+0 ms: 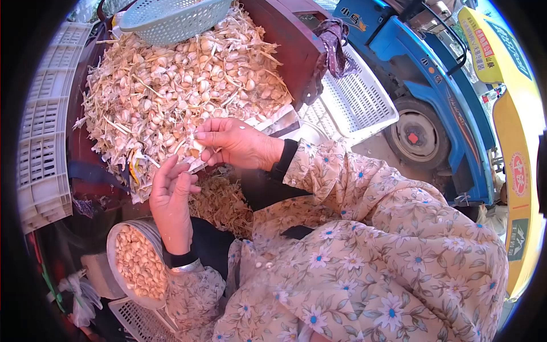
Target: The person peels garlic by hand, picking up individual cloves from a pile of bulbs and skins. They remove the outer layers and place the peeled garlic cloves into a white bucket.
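My right hand (pixel 236 142) has its thumb and fingers pinched on a pale garlic clove (pixel 196 153), over the near edge of a heap. Just left of it and lower, my left hand (pixel 172 196) is raised with bent fingers drawn together; what lies between its fingertips is too small to name. The two hands' fingertips are close together. Behind them spreads a large heap of garlic cloves and dry skins (pixel 182 85). A round tub (pixel 112 251) of cloves stands beside my left wrist.
A pale green basket (pixel 171 23) rests on the heap's far side. White crates stand left (pixel 43 131) and right (pixel 364 94). Dry husks (pixel 219 202) lie below the hands. A blue vehicle (pixel 450 108) and a yellow panel (pixel 517 137) are at the right.
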`<state>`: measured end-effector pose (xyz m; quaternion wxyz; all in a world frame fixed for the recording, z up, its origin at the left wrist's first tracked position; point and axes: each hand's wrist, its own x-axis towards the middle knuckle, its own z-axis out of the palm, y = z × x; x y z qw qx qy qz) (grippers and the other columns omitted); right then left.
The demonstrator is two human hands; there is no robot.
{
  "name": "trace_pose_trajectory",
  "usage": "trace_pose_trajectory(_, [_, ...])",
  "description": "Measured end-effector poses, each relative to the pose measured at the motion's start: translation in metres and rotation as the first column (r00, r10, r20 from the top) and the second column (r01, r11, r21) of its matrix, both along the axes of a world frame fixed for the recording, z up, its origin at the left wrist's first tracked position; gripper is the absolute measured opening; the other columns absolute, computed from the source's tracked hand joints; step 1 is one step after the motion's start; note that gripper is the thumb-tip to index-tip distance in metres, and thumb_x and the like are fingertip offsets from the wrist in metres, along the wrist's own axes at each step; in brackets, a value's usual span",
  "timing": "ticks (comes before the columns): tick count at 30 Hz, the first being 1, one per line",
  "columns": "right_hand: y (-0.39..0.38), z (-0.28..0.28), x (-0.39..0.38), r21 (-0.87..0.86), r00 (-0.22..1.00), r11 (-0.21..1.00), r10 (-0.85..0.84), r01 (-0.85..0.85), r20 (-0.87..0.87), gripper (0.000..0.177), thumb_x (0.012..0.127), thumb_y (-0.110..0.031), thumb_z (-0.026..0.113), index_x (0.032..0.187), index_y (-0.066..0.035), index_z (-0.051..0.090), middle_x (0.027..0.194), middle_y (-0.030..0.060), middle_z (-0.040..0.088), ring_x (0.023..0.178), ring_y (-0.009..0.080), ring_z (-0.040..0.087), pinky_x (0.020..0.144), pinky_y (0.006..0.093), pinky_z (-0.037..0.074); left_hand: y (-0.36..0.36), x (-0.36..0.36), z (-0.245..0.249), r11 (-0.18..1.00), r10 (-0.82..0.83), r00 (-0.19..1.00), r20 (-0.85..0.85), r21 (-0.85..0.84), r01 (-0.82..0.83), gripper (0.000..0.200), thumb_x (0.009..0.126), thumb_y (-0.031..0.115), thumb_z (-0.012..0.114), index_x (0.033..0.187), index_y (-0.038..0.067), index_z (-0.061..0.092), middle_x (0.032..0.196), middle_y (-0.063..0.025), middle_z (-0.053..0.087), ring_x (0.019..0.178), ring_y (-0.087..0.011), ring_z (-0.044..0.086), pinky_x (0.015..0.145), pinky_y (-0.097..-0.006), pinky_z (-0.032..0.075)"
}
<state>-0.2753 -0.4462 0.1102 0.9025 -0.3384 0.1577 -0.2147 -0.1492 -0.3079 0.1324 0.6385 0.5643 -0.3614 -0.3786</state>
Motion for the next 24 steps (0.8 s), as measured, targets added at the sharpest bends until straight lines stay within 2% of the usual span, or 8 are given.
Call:
trace_pose_trajectory(1, [0.009,0.001,0.0,-0.008,0.999,0.999,0.034,-0.034,0.014,0.014,0.087,-0.015,0.059,0.096,-0.005,0.053,0.078,0.0012,0.058,0.066,0.0112,0.059,0.059,0.0227,0.05,-0.009,-0.012,0.001,0.999,-0.03,0.999,-0.042,-0.041,0.028,0.035,0.087,0.009,0.059,0.118,-0.001,0.049,0.097,-0.0085,0.058,0.08,-0.0105,0.056,0.064,-0.0212,0.046])
trace_pose_trajectory(3, [0.026,0.002,-0.002,-0.116,0.998,0.993,-0.032,0.026,-0.045,0.014,0.088,-0.015,0.059,0.096,-0.004,0.053,0.077,0.0011,0.058,0.064,0.0097,0.057,0.056,0.0216,0.048,-0.011,-0.022,-0.011,0.998,0.014,0.999,-0.032,-0.058,-0.016,0.03,0.086,0.01,0.06,0.112,-0.002,0.051,0.089,-0.0058,0.059,0.072,-0.0089,0.055,0.061,-0.0197,0.044])
trace_pose_trajectory(8, [0.041,0.001,-0.012,-0.224,0.984,0.974,-0.067,0.029,-0.167,0.013,0.089,-0.015,0.057,0.092,-0.003,0.055,0.074,0.0003,0.058,0.061,0.0067,0.054,0.053,0.0198,0.043,0.001,-0.034,-0.024,0.997,0.079,0.992,-0.103,0.012,-0.078,0.019,0.089,0.012,0.055,0.102,-0.002,0.055,0.081,-0.0045,0.059,0.064,-0.0068,0.05,0.056,-0.0188,0.041])
trace_pose_trajectory(12, [0.039,-0.016,-0.016,-0.072,0.993,0.995,0.058,-0.066,-0.103,0.014,0.091,-0.018,0.053,0.091,-0.004,0.055,0.077,0.0004,0.059,0.058,0.005,0.052,0.05,0.0187,0.041,0.015,-0.037,-0.024,0.998,0.063,0.961,-0.268,0.017,-0.061,0.018,0.093,0.012,0.049,0.1,-0.002,0.055,0.08,-0.0046,0.059,0.061,-0.0069,0.049,0.053,-0.0187,0.039])
trace_pose_trajectory(15, [0.045,-0.016,-0.022,0.029,0.996,0.997,0.077,-0.076,-0.052,0.014,0.091,-0.018,0.053,0.091,-0.004,0.054,0.079,0.0008,0.059,0.059,0.0051,0.053,0.051,0.0183,0.042,0.02,-0.041,-0.024,0.996,0.086,0.968,-0.235,0.039,-0.079,0.019,0.093,0.012,0.047,0.101,-0.002,0.055,0.08,-0.0045,0.059,0.061,-0.0073,0.049,0.053,-0.0185,0.039])
trace_pose_trajectory(18, [0.054,-0.014,-0.025,0.107,0.997,0.994,0.016,-0.008,-0.073,0.014,0.091,-0.018,0.053,0.093,-0.005,0.052,0.08,0.0023,0.06,0.06,0.006,0.055,0.052,0.0185,0.044,0.018,-0.044,-0.025,0.997,0.057,0.936,-0.347,0.069,-0.035,0.019,0.093,0.015,0.048,0.102,-0.001,0.055,0.08,-0.0039,0.059,0.062,-0.0072,0.05,0.054,-0.0182,0.04])
trace_pose_trajectory(21, [0.061,-0.015,-0.03,-0.087,0.959,0.984,-0.169,0.153,-0.228,0.014,0.091,-0.016,0.052,0.095,-0.003,0.049,0.081,0.0047,0.06,0.06,0.0082,0.056,0.052,0.0197,0.046,0.013,-0.061,-0.023,0.983,0.15,0.912,-0.381,0.155,-0.097,0.016,0.092,0.014,0.051,0.1,0.0,0.056,0.079,-0.0038,0.059,0.061,-0.0069,0.049,0.054,-0.0178,0.039])
trace_pose_trajectory(24, [0.068,-0.02,-0.035,-0.236,0.933,0.958,-0.23,0.165,-0.279,0.015,0.092,-0.015,0.051,0.098,-0.002,0.045,0.084,0.0072,0.06,0.061,0.0107,0.058,0.052,0.0218,0.049,0.017,-0.062,-0.044,0.989,0.076,0.951,-0.299,0.141,-0.035,0.017,0.091,0.013,0.052,0.103,0.001,0.054,0.083,-0.0046,0.06,0.067,-0.0073,0.052,0.058,-0.0188,0.039])
